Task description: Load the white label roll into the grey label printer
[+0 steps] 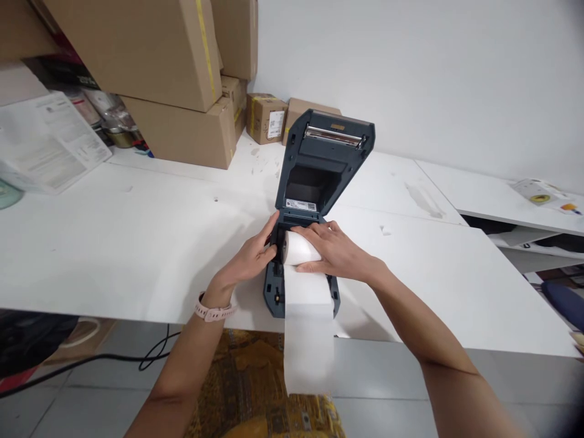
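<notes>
A dark label printer stands at the table's front edge with its lid raised and tilted back. In its bay sits a white label roll, its strip hanging forward over the front edge of the printer and the table. My right hand is closed over the roll's right side, fingers on top and thumb lower at the front. Around the printer's left side wall is my left hand, index finger stretched along it and thumb near the roll's left end. Its other fingers are partly hidden.
Cardboard boxes are stacked at the back left, beside a printed plastic bag. A small labelled box stands behind the printer. Scraps of paper lie on the white table. Black cables hang below at left; shelves are at right.
</notes>
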A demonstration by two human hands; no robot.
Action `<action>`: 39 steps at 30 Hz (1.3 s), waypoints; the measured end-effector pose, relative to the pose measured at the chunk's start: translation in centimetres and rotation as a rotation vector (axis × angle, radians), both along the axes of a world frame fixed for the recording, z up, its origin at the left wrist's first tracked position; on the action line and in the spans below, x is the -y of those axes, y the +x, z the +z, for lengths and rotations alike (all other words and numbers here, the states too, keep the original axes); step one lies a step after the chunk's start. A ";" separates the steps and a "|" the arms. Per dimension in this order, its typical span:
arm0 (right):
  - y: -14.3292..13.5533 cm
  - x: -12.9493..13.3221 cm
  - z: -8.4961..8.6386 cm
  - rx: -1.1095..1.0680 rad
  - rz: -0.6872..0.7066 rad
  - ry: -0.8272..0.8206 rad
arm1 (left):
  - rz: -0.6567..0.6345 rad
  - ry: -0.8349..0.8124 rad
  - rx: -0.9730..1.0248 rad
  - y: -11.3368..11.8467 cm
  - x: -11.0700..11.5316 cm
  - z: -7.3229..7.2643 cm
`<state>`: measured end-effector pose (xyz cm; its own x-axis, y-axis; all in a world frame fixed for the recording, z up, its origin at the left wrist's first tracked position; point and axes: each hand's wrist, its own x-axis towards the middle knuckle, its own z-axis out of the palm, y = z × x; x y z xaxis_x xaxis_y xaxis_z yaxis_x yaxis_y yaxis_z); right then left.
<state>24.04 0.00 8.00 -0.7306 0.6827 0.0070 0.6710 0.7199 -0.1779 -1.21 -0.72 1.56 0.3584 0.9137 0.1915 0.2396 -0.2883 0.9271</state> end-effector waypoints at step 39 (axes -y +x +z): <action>-1.5 19.0 -7.9 -1.231 -0.366 0.271 | 0.214 0.130 0.584 5.8 -7.3 13.1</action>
